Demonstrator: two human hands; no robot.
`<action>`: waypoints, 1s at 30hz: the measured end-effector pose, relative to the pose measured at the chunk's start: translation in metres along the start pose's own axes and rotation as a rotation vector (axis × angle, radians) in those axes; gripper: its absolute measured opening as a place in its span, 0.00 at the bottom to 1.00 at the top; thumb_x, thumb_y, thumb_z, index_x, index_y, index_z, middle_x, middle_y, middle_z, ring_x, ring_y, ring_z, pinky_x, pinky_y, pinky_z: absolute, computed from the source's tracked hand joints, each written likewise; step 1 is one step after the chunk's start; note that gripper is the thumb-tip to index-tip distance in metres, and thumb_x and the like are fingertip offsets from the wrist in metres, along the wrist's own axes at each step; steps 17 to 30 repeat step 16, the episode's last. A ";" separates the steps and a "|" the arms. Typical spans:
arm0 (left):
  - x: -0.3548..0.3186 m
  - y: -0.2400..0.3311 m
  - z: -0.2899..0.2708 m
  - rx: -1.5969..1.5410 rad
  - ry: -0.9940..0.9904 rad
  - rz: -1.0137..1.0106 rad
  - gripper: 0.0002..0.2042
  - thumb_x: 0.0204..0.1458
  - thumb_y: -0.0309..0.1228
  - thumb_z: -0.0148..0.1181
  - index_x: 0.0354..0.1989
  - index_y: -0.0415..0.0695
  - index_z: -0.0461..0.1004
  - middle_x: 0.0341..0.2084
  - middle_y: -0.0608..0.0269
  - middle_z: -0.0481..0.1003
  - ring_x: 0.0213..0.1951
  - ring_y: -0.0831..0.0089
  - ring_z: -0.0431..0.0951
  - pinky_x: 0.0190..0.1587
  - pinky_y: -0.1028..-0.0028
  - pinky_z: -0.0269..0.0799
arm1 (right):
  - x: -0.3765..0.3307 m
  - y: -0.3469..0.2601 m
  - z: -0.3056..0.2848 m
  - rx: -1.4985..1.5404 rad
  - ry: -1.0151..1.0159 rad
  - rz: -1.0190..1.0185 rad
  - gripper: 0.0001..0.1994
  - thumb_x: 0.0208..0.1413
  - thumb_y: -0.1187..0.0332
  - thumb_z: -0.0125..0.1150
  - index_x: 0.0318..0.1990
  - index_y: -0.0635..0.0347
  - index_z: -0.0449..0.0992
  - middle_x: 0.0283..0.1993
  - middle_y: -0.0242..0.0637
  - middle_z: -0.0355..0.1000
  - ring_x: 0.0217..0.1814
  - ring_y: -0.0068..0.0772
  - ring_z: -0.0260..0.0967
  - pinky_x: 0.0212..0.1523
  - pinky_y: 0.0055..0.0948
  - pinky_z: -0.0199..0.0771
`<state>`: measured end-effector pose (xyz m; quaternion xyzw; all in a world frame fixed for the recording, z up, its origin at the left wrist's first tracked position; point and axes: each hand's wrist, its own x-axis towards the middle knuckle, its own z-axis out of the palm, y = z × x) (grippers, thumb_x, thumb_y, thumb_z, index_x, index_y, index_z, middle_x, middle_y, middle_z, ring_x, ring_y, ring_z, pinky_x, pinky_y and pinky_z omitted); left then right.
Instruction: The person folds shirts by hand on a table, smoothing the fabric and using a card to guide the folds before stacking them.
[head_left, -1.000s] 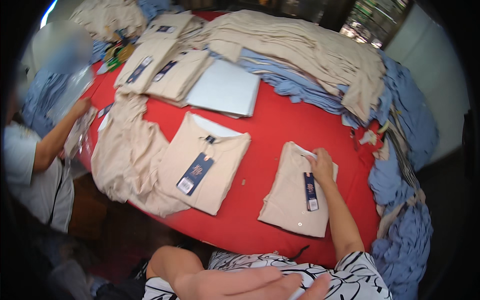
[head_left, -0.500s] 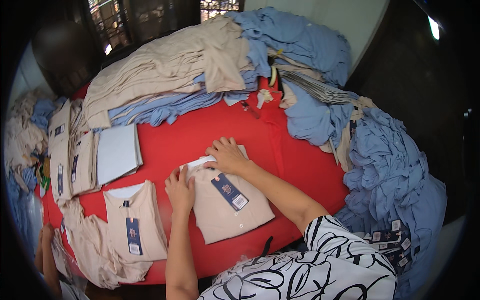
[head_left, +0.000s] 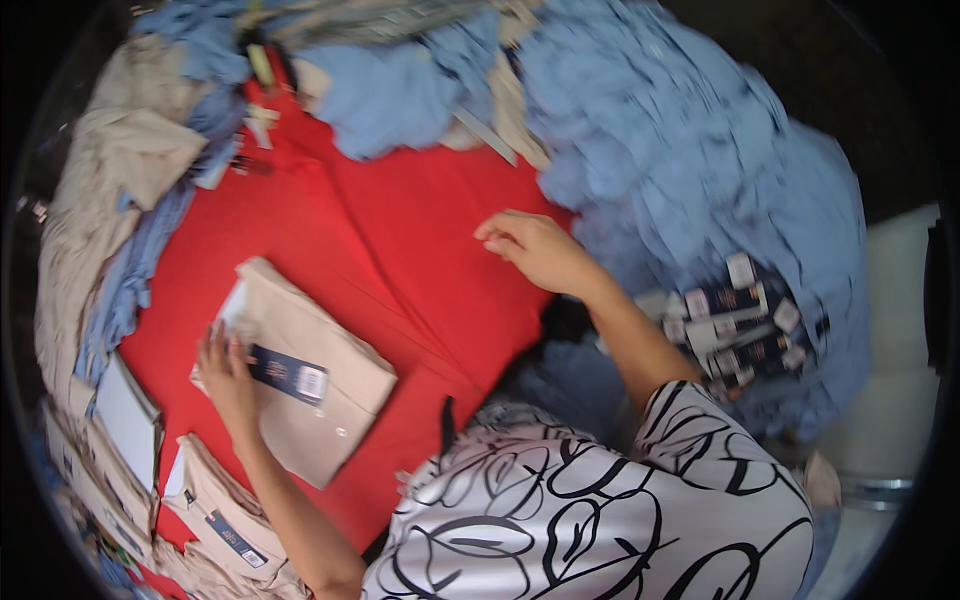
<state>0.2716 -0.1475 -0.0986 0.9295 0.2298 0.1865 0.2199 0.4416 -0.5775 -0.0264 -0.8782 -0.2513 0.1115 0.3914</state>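
Observation:
A beige shirt [head_left: 310,385], folded flat, lies on the red table cover with a dark blue hang tag [head_left: 285,372] across its front. My left hand [head_left: 230,375] rests with fingers spread over the shirt's collar end. A strip of white card [head_left: 233,305] shows at that end. Off to the right, my right hand [head_left: 540,250] hovers over the red cover, its fingers loosely bent and nothing visible in them. Past its wrist, a bunch of dark hang tags [head_left: 745,320] lies on a heap of blue garments [head_left: 680,150].
A second folded beige shirt [head_left: 225,510] with a tag sits at the lower left, beside a stack of white cards [head_left: 130,420]. Beige garments [head_left: 120,180] pile along the far left. Crumpled blue cloth [head_left: 385,95] borders the far edge of the red cover [head_left: 420,220].
My view has swung to the right. My right hand has left the shirt's collar and moved right toward the blue heap; my left hand stays on the shirt.

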 end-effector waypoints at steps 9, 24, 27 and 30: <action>-0.020 0.137 0.009 -0.158 -0.154 0.436 0.14 0.62 0.32 0.54 0.54 0.43 0.74 0.59 0.55 0.69 0.65 0.54 0.62 0.65 0.58 0.58 | -0.343 0.121 -0.003 -0.603 -0.299 0.871 0.14 0.51 0.60 0.67 0.31 0.64 0.76 0.26 0.42 0.76 0.31 0.42 0.76 0.35 0.40 0.75; -0.101 0.223 0.017 -0.376 -0.633 0.659 0.14 0.57 0.27 0.59 0.52 0.45 0.75 0.56 0.55 0.71 0.66 0.55 0.61 0.68 0.58 0.52 | -0.401 0.058 0.071 -0.579 0.109 1.267 0.24 0.50 0.51 0.68 0.48 0.57 0.77 0.58 0.51 0.70 0.58 0.51 0.69 0.49 0.43 0.72; -0.101 0.223 0.017 -0.376 -0.633 0.659 0.14 0.57 0.27 0.59 0.52 0.45 0.75 0.56 0.55 0.71 0.66 0.55 0.61 0.68 0.58 0.52 | -0.401 0.058 0.071 -0.579 0.109 1.267 0.24 0.50 0.51 0.68 0.48 0.57 0.77 0.58 0.51 0.70 0.58 0.51 0.69 0.49 0.43 0.72; -0.101 0.223 0.017 -0.376 -0.633 0.659 0.14 0.57 0.27 0.59 0.52 0.45 0.75 0.56 0.55 0.71 0.66 0.55 0.61 0.68 0.58 0.52 | -0.401 0.058 0.071 -0.579 0.109 1.267 0.24 0.50 0.51 0.68 0.48 0.57 0.77 0.58 0.51 0.70 0.58 0.51 0.69 0.49 0.43 0.72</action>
